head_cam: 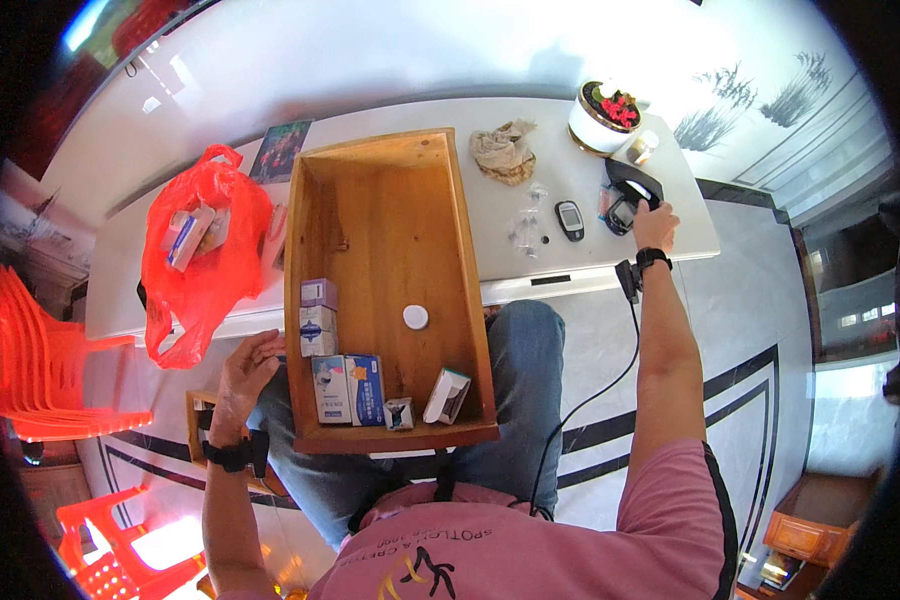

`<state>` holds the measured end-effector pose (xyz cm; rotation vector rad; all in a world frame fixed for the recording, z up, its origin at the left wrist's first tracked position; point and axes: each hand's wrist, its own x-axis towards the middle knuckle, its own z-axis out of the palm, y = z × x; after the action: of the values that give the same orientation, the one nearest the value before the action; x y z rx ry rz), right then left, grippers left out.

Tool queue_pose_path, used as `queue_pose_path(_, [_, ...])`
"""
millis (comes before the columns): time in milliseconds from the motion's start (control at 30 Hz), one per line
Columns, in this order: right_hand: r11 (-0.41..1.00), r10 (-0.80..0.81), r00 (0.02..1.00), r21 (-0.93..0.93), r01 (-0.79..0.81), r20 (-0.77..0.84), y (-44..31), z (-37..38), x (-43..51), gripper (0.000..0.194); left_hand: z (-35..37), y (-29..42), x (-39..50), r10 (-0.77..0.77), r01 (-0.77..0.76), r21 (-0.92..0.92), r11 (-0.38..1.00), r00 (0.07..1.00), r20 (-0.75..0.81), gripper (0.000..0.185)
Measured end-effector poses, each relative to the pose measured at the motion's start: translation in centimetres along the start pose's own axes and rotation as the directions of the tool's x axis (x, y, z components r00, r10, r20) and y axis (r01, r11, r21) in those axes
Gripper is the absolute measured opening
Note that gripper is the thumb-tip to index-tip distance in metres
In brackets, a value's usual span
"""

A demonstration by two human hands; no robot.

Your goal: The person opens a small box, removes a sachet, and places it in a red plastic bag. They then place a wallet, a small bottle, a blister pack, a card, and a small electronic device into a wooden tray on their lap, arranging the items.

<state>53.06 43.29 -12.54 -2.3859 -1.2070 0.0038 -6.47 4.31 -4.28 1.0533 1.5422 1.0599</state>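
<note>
A wooden drawer (pixel 390 217) rests across my lap, against the edge of the white table. Inside it, several small cardboard medicine boxes (pixel 347 390) sit toward the near left. A small open-ended box (pixel 447 396) leans at the near right, and a round white cap (pixel 415 317) lies on the drawer's floor. My left hand (pixel 251 371) is beside the drawer's left wall, fingers loosely bent, holding nothing. At the table's right, my right hand (pixel 655 227) grips the edge of a black case (pixel 637 180) with a dark meter (pixel 622 215) at it. A handheld glucose meter (pixel 569 220) lies to the left.
A red plastic bag (pixel 202 255) holding boxes stands on the table (pixel 510 259) at left. Crumpled cloth (pixel 504 152), small clear plastic pieces (pixel 528 225), a potted plant (pixel 604 120) and a white bottle (pixel 643 146) are at right. A black cable (pixel 596 405) hangs from my right wrist.
</note>
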Motion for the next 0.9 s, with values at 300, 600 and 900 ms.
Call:
queue_pose_path(300, [0.954,-0.265,0.952,-0.102,0.282,0.155,4.0,2.1,8.2,0.065,0.4,0.5,0.1,-0.001,0.0,-0.026,1.0,1.0,-0.012,0.039])
queue_pose_path(600, [0.866,-0.49,0.867,-0.064,0.496,0.089,4.1,3.5,11.4,0.031,0.4,0.3,0.4,-0.014,0.014,0.001,1.0,1.0,-0.026,0.044])
queue_pose_path(900, [0.873,-0.464,0.88,-0.114,0.474,0.1,-0.8,-3.7,13.5,0.028,0.1,0.3,0.4,0.015,-0.015,0.043,0.999,1.0,-0.001,0.037])
